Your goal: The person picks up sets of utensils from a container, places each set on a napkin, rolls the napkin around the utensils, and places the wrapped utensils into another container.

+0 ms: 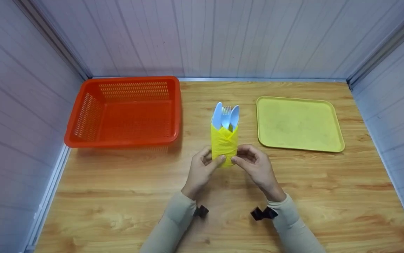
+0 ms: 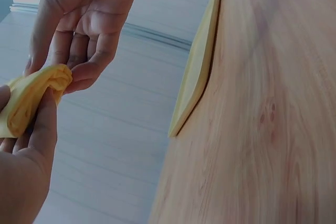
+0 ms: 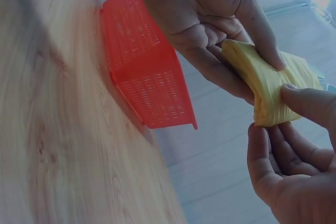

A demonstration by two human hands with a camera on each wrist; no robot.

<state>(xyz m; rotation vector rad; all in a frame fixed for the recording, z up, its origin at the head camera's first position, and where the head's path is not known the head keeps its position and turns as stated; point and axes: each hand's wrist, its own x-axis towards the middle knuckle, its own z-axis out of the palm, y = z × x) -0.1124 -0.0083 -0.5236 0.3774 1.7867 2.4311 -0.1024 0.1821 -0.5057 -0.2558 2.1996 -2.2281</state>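
Note:
Above the middle of the table a folded yellow napkin (image 1: 224, 144) stands upright as a pouch. Out of its top stick a light blue knife (image 1: 217, 116), a fork (image 1: 225, 119) and a spoon (image 1: 235, 115); the napkin hides their handles. My left hand (image 1: 199, 173) pinches the pouch's lower left side, thumb in front. On the lower right side, my right hand (image 1: 260, 169) pinches it likewise. In the right wrist view, both thumbs press on the front of the napkin (image 3: 275, 90). The left wrist view shows the rolled layers at the napkin's bottom end (image 2: 23, 111).
An orange-red plastic basket (image 1: 121, 144) with slotted walls stands at the back left. At the right lies a flat yellow tray (image 1: 300, 123). Pale panel walls (image 1: 216, 38) bound the wooden table (image 1: 230, 228) at the back and both sides.

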